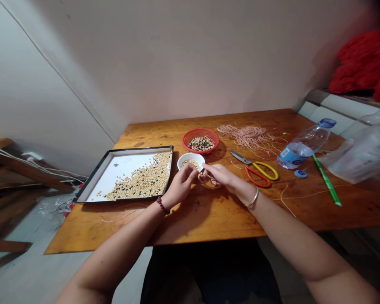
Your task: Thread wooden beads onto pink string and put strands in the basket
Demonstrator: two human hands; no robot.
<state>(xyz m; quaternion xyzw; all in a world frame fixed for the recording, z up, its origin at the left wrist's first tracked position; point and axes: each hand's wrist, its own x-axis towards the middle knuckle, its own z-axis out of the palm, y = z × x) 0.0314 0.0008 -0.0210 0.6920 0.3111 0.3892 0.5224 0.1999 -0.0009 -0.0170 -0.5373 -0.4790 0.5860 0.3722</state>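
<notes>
My left hand [180,185] and my right hand [220,177] meet above the wooden table [237,217], pinching a short strand of small beads [205,176] between their fingertips. The cord's ends are hidden by my fingers. Just beyond them, a small white bowl [191,161] holds pale beads. A red plastic basket [200,141] of mixed dark and pale beads stands farther back. To the left of my left hand lies a black-rimmed white tray [126,175] spread with beads. Orange-and-yellow scissors [256,170] lie to the right of my right hand.
A tangle of pink cord [247,137] lies at the back of the table. To the right are a plastic water bottle [304,143], a green stick [327,180] and a clear plastic bag [357,156]. Walls close off the far side.
</notes>
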